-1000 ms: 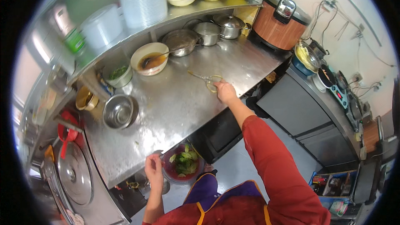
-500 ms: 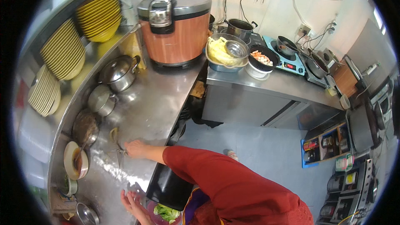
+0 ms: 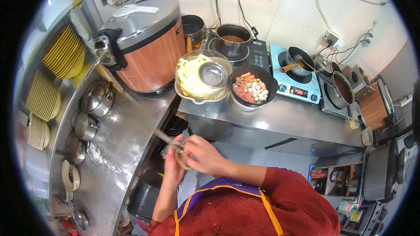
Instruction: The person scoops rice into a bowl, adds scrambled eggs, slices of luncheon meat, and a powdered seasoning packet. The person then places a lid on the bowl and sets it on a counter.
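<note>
Both my hands meet in front of my chest, over the gap between two steel counters. My right hand [image 3: 205,155] grips a small wire strainer [image 3: 180,156] by its round basket. Its metal handle [image 3: 162,137] sticks out up and to the left. My left hand [image 3: 172,168] closes on the strainer from below, fingers against the basket. What lies inside the basket is hidden by my fingers.
A large brown rice cooker [image 3: 144,48] stands ahead on the left. Beside it are a bowl of pale shredded food [image 3: 192,83] with a small steel bowl in it and a black bowl of sausage pieces and fish balls [image 3: 251,89]. Pots sit on cookers [image 3: 295,83] behind; lidded pots [image 3: 96,98] and plate stacks [image 3: 41,96] line the left counter [image 3: 118,148].
My view swung right from the long counter to the cooker corner. My right hand lifted the strainer off the counter and brought it to my chest, where my left hand joined it.
</note>
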### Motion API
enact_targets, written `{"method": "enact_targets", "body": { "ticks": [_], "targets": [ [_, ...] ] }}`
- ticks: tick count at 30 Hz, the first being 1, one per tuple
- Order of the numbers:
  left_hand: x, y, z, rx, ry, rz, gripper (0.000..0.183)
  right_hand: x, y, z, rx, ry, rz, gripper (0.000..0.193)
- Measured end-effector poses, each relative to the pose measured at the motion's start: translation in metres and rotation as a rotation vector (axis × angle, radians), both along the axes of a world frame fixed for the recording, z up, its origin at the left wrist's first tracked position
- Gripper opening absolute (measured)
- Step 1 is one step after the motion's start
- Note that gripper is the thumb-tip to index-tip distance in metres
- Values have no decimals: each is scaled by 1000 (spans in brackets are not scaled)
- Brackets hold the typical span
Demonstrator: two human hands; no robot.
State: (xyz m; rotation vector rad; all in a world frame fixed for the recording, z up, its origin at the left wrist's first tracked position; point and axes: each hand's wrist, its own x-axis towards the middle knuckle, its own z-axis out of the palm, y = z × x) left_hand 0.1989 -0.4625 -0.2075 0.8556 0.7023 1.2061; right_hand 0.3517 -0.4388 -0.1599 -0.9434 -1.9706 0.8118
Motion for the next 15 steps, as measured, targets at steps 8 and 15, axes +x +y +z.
{"method": "enact_targets", "body": {
  "ticks": [8,15],
  "targets": [
    [56,31,28,173,474,-227,57,196,73,26,223,-545,-629,14],
    [-24,-21,-17,105,904,192,48,260,157,-26,196,-744,-455,33]
  ]
}}
